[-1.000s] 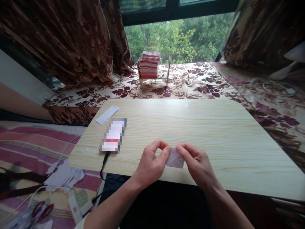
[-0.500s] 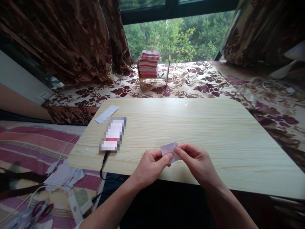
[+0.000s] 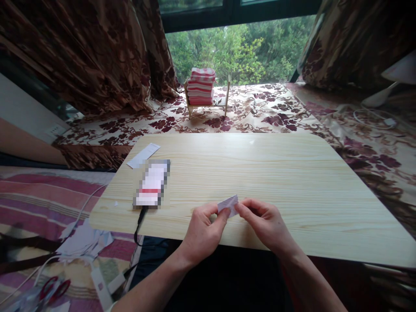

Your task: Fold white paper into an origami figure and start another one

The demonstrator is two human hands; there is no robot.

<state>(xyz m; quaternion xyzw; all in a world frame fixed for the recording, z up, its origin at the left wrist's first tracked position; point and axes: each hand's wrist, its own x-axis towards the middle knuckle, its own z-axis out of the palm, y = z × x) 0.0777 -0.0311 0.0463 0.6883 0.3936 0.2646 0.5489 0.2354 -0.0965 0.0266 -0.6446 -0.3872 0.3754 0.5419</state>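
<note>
A small folded piece of pale paper (image 3: 228, 203) is pinched between both of my hands just above the near edge of a light wooden table (image 3: 266, 173). My left hand (image 3: 201, 232) grips its left side with thumb and forefinger. My right hand (image 3: 264, 225) grips its right side with fingers closed. Most of the paper is hidden behind my fingertips.
A phone (image 3: 151, 184) with a black cable lies on the table's left part, with a white paper strip (image 3: 143, 155) behind it. A small wooden rack of red-and-white folded cloths (image 3: 202, 86) stands by the window. Red-handled scissors (image 3: 55, 289) and cables lie on the striped bedding at left.
The paper has been turned up from lying nearly flat between my hands and now shows as a smaller, narrower shape. Both hands have drawn closer together around it.
</note>
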